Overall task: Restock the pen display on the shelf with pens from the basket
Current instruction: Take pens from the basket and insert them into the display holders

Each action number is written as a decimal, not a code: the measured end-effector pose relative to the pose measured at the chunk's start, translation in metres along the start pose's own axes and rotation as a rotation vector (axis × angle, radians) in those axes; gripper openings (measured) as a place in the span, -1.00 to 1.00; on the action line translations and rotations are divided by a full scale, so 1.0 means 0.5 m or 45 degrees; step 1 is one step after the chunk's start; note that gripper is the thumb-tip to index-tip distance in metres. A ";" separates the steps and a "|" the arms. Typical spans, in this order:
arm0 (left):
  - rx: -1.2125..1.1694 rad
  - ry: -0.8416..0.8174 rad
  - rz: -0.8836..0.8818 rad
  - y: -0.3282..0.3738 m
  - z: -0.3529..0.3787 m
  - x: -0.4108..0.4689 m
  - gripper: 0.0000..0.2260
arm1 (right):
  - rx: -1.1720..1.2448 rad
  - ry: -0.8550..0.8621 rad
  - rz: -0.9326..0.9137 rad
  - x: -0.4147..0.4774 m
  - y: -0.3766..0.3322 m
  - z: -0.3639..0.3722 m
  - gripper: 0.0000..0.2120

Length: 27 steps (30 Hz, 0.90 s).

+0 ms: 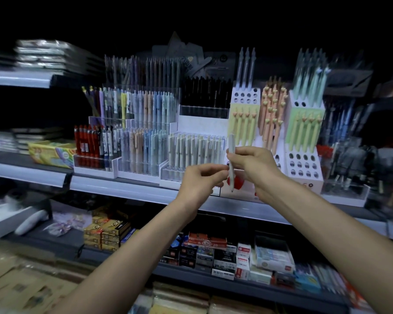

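Observation:
My right hand [253, 165] grips a pale grey-white pen [231, 143] upright in front of the pen display, tip pointing down. My left hand [202, 180] reaches in from the left and its fingertips pinch the pen's lower barrel. Just behind the hands stands a clear rack of similar pale grey pens [195, 152] on the middle shelf [123, 189]. The basket is out of view.
Tiered racks hold pastel pens [145, 123], red pens [86, 143], black pens [204, 94] and yellow, peach and green pens in white holed stands [304, 164]. Boxes of stationery [213, 252] fill the lower shelf. Notebooks stack at the left.

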<state>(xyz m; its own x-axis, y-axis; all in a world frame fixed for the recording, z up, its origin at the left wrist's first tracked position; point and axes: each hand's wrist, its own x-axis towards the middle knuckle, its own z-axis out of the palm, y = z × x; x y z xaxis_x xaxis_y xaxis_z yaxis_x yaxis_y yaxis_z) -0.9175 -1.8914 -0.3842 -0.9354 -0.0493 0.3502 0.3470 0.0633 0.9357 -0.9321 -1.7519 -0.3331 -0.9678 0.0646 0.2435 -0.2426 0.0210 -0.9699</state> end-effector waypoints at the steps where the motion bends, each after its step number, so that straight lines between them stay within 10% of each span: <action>1: -0.001 0.006 0.012 -0.001 0.000 0.001 -0.85 | 0.014 0.020 -0.016 -0.003 -0.001 -0.001 -0.90; 27: 0.255 0.225 0.157 0.000 -0.025 0.113 -0.95 | -0.300 0.118 -0.455 0.082 -0.040 0.021 -0.88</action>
<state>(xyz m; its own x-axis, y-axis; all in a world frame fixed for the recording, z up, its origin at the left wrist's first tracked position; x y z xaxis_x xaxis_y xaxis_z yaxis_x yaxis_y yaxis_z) -0.9694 -1.9065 -0.3639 -0.8546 -0.2009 0.4788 0.4203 0.2739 0.8651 -0.9674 -1.7599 -0.3039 -0.8129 0.1009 0.5736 -0.5288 0.2848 -0.7995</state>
